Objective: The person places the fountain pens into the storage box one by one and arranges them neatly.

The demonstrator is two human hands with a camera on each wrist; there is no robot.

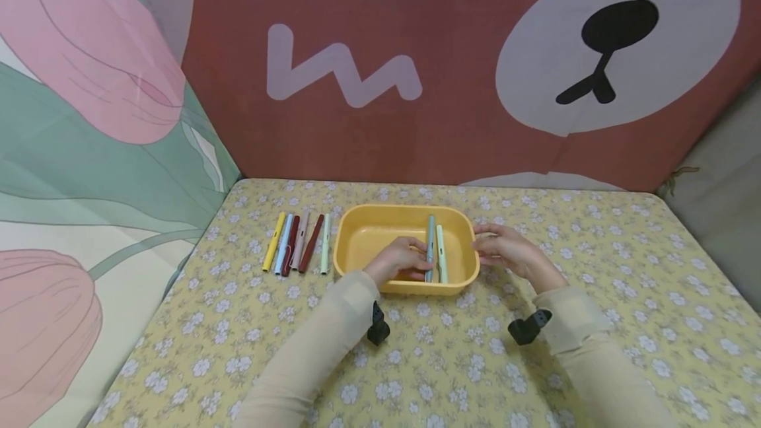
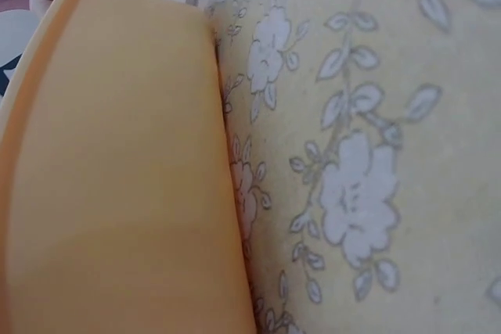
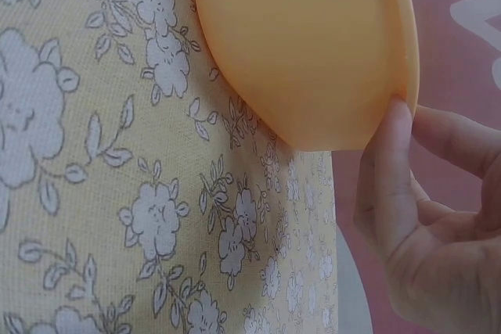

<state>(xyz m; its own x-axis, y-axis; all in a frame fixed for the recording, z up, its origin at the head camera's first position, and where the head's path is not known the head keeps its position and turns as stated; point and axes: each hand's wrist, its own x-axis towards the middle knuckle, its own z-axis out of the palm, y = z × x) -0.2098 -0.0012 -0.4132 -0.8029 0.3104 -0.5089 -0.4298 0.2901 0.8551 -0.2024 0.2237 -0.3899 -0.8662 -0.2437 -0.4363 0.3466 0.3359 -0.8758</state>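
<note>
A yellow plastic tub [image 1: 380,288] with rounded corners stands on the table. Inside it, toward the right end, a blue pen [image 1: 431,236] and a pale green pen [image 1: 441,253] lean side by side. My left hand [image 1: 401,258] reaches over the near rim and pinches the blue pen near its lower end. At the right end of the tub, my right hand [image 1: 505,248] holds the rim between thumb and fingers. The right wrist view shows that grip of the right hand [image 3: 438,232] closely. In the left wrist view the tub's outer wall [image 2: 125,154] hides most of the left hand's work.
Left of the tub lies a row of pens: a yellow pen [image 1: 274,242], a light blue pen [image 1: 283,244], two dark red pens, a mauve pen [image 1: 300,240] and a mint pen [image 1: 326,243]. A flowered cloth [image 1: 428,362] covers the table. Behind rises a printed curtain [image 1: 368,144].
</note>
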